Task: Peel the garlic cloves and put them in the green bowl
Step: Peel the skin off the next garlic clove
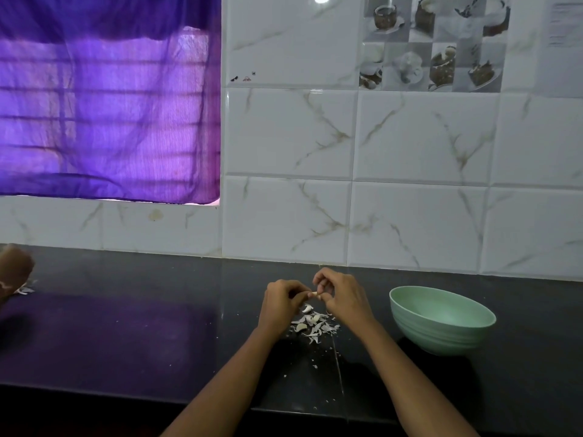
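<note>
1. Left hand point(282, 302) and right hand point(340, 294) meet above the counter point(126, 326); both pinch one garlic clove point(314, 294) between them, fingers curled round it. Clove is in the air, not on the counter.
2. Directly below: pile of peel scraps point(315, 326) with at least two cloves point(301, 327) lying in it. Can't tell whether those are peeled.
3. Green bowl point(441, 320) stands to the right of the hands, near but apart from the pile. Its inside shows no cloves from this angle; the bottom is partly hidden by the near rim.
4. Step in hand, my read: stripping skin off the held clove. Task looks early, nothing visibly in the bowl.
5. Handling estimate: clove is tiny, light, firm, curved. Skin is papery, brittle, flakes into bits. Peeled surface likely slick and a bit sticky.
6. Where to hold: one hand pinches the flat sides to steady, the other picks at the skin from an end and pulls along the length. Fingertip pinch only; too small for a full grasp.
7. Risks: clove squirts out of the pinch, scraps cling to fingers and ride into the bowl.
8. Far left edge: brown object point(14, 272) with a few white scraps beside it; can't identify.
</note>
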